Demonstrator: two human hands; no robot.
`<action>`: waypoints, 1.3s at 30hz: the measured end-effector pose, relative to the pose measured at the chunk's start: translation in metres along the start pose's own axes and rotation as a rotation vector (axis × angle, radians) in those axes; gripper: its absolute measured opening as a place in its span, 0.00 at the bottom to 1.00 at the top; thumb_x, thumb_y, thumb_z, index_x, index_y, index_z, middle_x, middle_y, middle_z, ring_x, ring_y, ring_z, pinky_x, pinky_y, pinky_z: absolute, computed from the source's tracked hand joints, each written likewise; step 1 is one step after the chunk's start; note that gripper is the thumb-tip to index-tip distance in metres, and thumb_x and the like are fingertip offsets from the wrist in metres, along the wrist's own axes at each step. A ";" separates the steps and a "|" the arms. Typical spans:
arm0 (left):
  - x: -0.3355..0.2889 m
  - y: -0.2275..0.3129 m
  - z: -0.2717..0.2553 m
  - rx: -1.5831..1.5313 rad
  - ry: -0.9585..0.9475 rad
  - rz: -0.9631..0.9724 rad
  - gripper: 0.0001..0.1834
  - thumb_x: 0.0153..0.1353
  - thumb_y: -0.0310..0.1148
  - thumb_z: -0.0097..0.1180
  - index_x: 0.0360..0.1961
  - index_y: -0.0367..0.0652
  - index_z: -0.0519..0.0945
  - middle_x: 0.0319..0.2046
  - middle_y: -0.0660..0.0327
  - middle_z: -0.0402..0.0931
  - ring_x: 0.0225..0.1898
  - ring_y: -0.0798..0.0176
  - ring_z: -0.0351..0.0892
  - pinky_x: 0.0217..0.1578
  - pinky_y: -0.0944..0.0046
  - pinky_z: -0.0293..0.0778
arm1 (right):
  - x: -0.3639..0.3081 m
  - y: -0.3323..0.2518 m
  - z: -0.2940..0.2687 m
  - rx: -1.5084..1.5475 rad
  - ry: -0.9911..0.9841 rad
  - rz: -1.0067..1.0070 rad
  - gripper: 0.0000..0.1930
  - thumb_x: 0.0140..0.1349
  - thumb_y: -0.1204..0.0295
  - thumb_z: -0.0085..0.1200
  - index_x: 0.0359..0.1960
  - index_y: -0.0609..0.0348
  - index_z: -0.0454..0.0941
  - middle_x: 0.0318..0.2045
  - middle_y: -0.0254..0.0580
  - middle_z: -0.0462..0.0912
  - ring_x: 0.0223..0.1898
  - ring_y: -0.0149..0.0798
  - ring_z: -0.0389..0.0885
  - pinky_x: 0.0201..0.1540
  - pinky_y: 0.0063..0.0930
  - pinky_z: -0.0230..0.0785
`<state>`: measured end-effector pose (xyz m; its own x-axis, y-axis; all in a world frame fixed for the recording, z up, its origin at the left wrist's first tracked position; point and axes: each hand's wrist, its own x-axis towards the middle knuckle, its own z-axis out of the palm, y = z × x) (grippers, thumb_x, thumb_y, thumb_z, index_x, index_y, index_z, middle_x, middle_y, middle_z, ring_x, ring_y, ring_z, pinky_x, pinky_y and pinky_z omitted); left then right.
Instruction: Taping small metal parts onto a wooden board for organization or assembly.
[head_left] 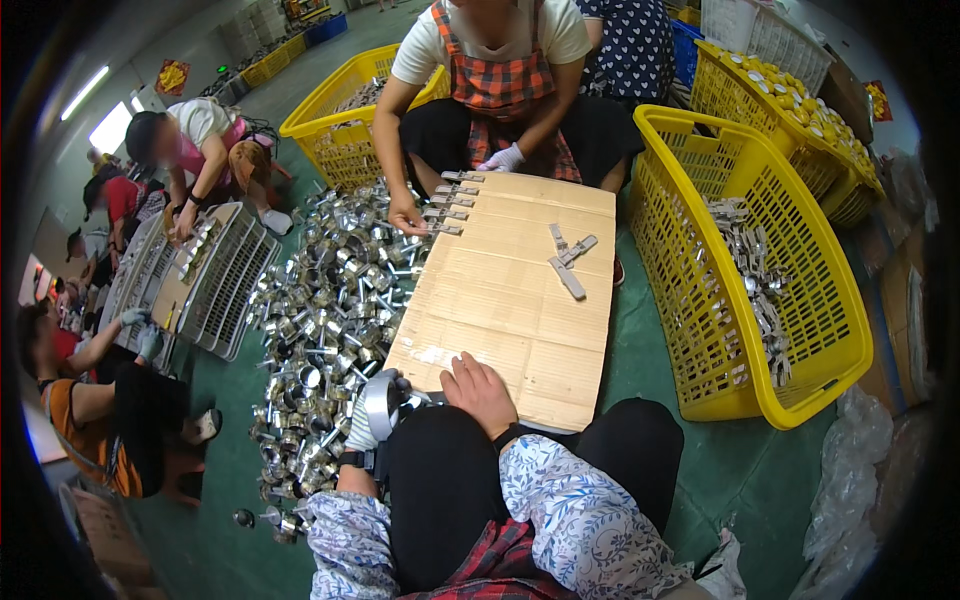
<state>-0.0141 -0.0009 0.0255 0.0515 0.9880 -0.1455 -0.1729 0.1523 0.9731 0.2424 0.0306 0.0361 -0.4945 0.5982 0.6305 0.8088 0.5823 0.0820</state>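
Left hand (361,430) grasps metal cup (379,406) | parts pile (325,335) alongside (presumably for easy reach) | right hand (480,393) unclenched on cardboard (510,320), probably steadying it

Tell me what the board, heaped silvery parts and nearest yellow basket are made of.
Board: seemingly corrugated cardboard on top, matte, judging by its parallel ridges. Heaped silvery parts: probably polished metal, given their mirror-like highlights. Yellow basket: likely moulded plastic, slightly glossy, given its even colour and lattice.

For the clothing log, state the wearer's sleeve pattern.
Mostly blue leafy sprigs on white sleeves; head view.
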 end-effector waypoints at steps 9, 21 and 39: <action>0.003 -0.008 0.003 -0.283 0.071 -0.092 0.16 0.77 0.40 0.57 0.57 0.42 0.78 0.42 0.61 0.81 0.43 0.62 0.79 0.41 0.64 0.78 | 0.000 0.002 -0.002 -0.008 0.029 0.010 0.11 0.66 0.66 0.54 0.48 0.51 0.77 0.52 0.40 0.83 0.61 0.42 0.80 0.52 0.30 0.74; 0.003 0.001 0.004 0.206 -0.042 0.055 0.18 0.77 0.36 0.56 0.61 0.39 0.75 0.43 0.62 0.81 0.45 0.65 0.80 0.47 0.66 0.78 | -0.001 0.004 -0.002 0.003 0.017 0.004 0.12 0.66 0.66 0.54 0.48 0.52 0.78 0.53 0.42 0.83 0.62 0.44 0.79 0.52 0.31 0.75; 0.000 -0.002 -0.003 -0.042 0.026 0.030 0.19 0.77 0.37 0.56 0.62 0.37 0.75 0.44 0.61 0.80 0.45 0.65 0.79 0.46 0.67 0.77 | 0.003 -0.003 0.000 0.000 0.035 0.007 0.11 0.66 0.66 0.54 0.48 0.51 0.78 0.53 0.40 0.84 0.62 0.42 0.80 0.53 0.31 0.74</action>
<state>-0.0167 -0.0014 0.0234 0.0206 0.9924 -0.1210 -0.2155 0.1226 0.9688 0.2389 0.0308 0.0382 -0.4771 0.5827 0.6579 0.8123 0.5782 0.0769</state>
